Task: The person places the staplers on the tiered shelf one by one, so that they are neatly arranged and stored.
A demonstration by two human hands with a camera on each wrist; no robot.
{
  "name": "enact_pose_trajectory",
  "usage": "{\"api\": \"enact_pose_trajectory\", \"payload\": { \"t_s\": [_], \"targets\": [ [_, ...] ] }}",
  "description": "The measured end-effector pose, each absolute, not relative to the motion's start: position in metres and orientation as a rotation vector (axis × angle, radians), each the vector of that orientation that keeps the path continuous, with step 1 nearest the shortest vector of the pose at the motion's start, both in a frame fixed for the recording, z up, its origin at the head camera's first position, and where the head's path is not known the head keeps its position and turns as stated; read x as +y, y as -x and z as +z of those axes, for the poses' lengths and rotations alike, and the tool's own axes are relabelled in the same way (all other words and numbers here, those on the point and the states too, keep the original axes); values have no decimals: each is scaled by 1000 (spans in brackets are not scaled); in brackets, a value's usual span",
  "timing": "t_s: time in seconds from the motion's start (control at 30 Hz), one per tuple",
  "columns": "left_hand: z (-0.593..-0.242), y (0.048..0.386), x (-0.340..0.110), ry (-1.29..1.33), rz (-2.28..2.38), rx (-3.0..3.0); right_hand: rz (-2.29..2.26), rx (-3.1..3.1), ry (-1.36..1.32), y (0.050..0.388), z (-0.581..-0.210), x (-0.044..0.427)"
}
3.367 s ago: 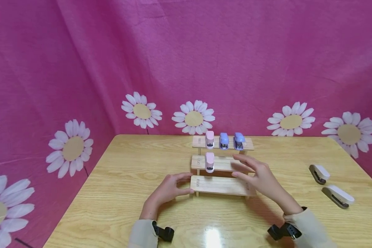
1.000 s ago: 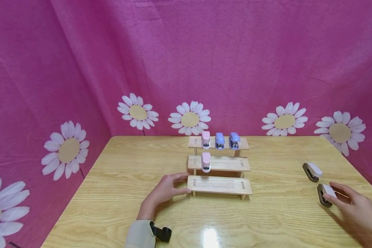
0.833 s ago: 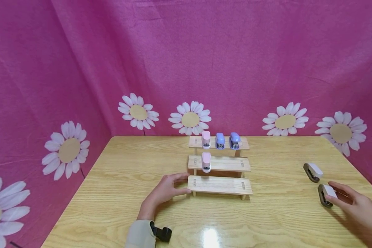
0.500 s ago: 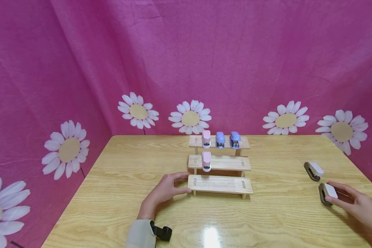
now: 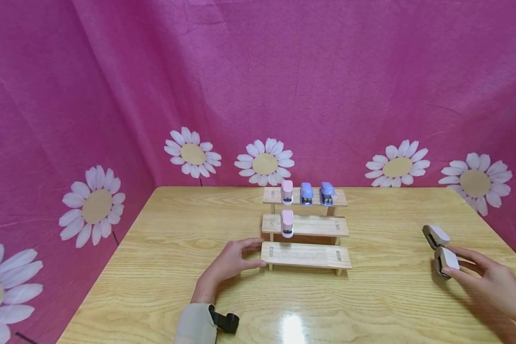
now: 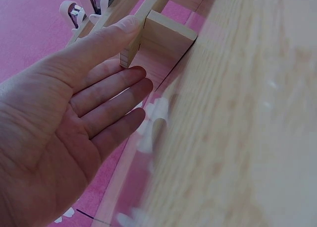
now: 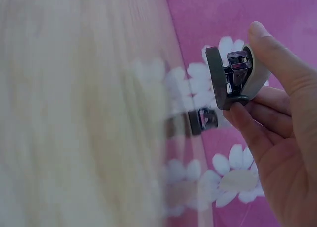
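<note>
My right hand (image 5: pixel 488 277) pinches a white-and-dark stapler (image 5: pixel 448 259) between thumb and fingers at the right of the table. In the right wrist view the hand (image 7: pixel 290 123) grips that stapler (image 7: pixel 216 78) by its white side. Just behind it lies a second white-and-dark stapler (image 5: pixel 438 234). My left hand (image 5: pixel 229 263) touches the left end of the lowest step of a three-step wooden rack (image 5: pixel 305 255), its thumb on the edge and other fingers extended. A pink stapler (image 5: pixel 287 223) sits on the middle step. On the top step stand another pink stapler (image 5: pixel 287 192) and two blue staplers (image 5: pixel 306 194).
The wooden table (image 5: pixel 167 224) surrounds the rack. Behind and to the left hangs a pink cloth (image 5: pixel 258 86) with large white daisies. A black strap with a small device (image 5: pixel 226 321) is on my left wrist.
My right hand went from the rack to the white staplers on the right. Most recently the gripped stapler shifted slightly left and back, toward the other one. My left hand stays at the rack.
</note>
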State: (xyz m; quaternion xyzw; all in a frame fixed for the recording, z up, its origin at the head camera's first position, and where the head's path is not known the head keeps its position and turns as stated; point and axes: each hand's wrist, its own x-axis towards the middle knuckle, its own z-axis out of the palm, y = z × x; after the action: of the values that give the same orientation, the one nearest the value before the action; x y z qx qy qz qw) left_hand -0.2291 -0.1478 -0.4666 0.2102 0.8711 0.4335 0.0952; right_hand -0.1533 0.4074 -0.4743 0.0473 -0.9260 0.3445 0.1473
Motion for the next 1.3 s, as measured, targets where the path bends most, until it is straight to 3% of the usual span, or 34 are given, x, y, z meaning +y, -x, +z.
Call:
{"api": "enact_pose_trajectory", "payload": {
  "t_s": [0.7, 1.3],
  "targets": [
    [-466, 230, -148, -638, 1280, 2582, 996, -2537, -445, 175, -424, 324],
    [-468, 232, -148, -651, 1291, 2584, 1028, -2476, -587, 201, -410, 261]
  ]
}}
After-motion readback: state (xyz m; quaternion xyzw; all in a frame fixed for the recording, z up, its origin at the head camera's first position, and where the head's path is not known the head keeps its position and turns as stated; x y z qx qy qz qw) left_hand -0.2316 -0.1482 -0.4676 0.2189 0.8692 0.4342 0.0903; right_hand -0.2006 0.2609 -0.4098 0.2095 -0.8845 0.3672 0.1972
